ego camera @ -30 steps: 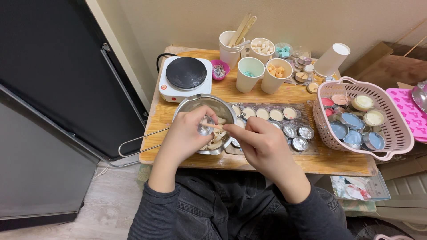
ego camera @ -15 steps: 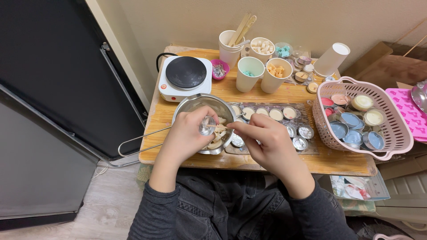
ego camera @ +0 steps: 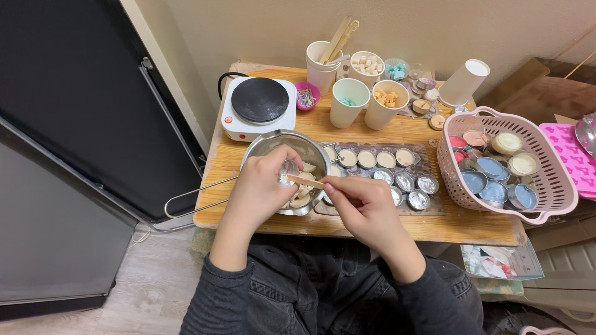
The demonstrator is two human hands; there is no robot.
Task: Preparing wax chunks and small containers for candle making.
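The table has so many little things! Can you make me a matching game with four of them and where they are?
Things:
1. small tin cup
2. wooden stick
3. hot plate
4. pink basket

Places:
A. at the table's right end, full of round tins
B. in the left hand, over the metal pot
C. behind the pot, near the table's back left corner
D. in the right hand, its tip poking into the cup

Pairs: 1-B, 2-D, 3-C, 4-A
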